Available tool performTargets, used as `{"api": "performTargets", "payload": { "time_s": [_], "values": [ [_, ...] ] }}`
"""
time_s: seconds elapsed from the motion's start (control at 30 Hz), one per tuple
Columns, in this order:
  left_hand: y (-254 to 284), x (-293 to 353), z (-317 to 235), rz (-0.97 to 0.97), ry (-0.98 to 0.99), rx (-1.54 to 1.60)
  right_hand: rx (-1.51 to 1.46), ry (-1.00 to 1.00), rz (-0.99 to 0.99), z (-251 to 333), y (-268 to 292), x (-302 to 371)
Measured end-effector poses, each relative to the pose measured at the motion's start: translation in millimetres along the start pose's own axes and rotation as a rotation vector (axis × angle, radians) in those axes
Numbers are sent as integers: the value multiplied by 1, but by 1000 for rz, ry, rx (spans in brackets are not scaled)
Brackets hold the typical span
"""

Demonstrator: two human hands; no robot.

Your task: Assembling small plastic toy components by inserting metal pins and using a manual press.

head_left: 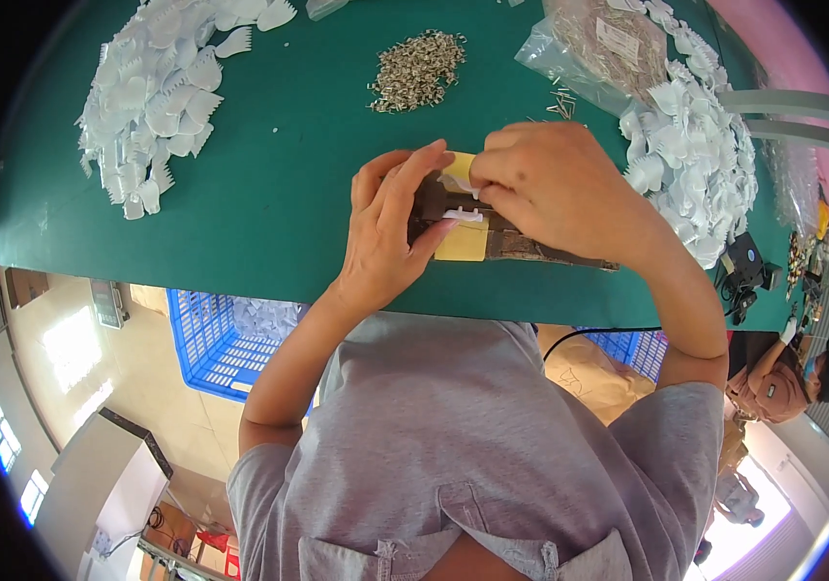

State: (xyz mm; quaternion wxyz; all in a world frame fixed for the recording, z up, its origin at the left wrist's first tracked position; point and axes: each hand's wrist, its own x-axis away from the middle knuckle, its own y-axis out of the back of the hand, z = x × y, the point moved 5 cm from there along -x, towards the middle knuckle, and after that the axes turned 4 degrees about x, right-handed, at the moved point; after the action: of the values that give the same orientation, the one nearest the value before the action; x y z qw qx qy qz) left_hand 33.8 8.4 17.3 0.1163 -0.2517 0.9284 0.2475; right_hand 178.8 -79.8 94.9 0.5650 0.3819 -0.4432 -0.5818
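A dark fixture block [550, 246] with yellow patches [461, 249] lies near the table's front edge, in front of my body. My left hand [382, 228] curls round the block's left end, fingers over its far side and thumb at the near side. A small white plastic piece with little pegs [466, 215] sits on the block beside the thumb tip. My right hand [555, 184] is closed in a pinch over the block's far side. White plastic shows at its fingertips; the rest of what it pinches is hidden by the fingers.
On the green table [269, 194], a heap of white toothed plastic pieces [158, 97] lies left and another [695, 155] right. Small metal parts [419, 71] are piled at the back, near a clear bag [588, 48]. A blue crate [206, 344] stands below the edge. A co-worker [772, 382] is at right.
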Motion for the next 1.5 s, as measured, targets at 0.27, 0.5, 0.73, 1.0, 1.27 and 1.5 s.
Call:
{"api": "performTargets", "payload": {
  "time_s": [0.27,0.5,0.73,1.0,1.27,1.5],
  "values": [
    [-3,-1,8,102,-67,-1,-132,20,51,4,-12,2],
    [-3,-3,9,92,-68,56,35,144,-42,19,-3,2],
    [-2,-3,10,55,11,91,-140,42,-8,6,-11,3],
    [-1,-8,5,61,-102,33,-3,60,-13,15,-13,5],
    [1,-9,6,106,-30,70,-330,-76,-165,-1,-17,20],
    [-1,-13,9,120,-59,84,-246,-126,-424,8,-32,44]
  ]
}}
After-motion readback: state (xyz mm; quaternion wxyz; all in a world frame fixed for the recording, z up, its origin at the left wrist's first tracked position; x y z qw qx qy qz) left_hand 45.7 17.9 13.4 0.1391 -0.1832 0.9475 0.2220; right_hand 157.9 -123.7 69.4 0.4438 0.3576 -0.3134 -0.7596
